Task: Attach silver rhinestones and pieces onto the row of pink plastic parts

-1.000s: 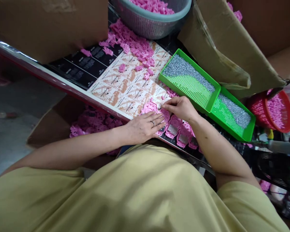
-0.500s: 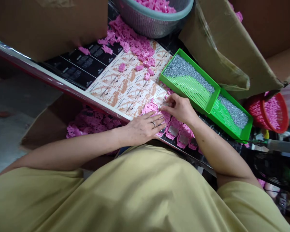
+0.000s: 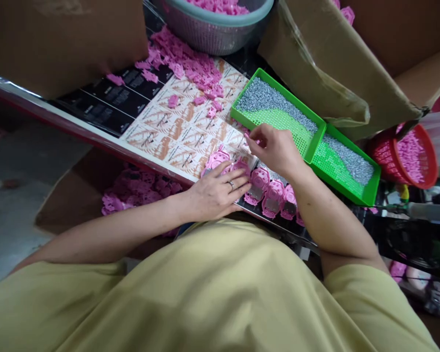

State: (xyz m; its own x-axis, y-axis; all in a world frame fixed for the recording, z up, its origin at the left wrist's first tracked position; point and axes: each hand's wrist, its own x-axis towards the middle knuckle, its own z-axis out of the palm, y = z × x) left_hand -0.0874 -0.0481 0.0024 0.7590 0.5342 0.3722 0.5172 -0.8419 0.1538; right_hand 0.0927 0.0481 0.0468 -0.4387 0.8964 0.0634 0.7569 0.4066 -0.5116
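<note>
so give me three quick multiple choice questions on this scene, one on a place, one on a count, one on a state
1. where is the red basket?
a) left of the green tray
b) right of the green tray
c) in front of the green tray

2. how many sections does the green tray have?
a) one
b) three
c) two

3. what is the left hand resting on?
a) pink parts
b) the green tray
c) the red basket

1 b, the basket sits past the tray's right end
2 c, a divider splits the tray in two
3 a, its fingers lie over the pink parts

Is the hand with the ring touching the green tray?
No, the left hand rests on flat pink plastic pieces, away from the green plastic tray.
</note>
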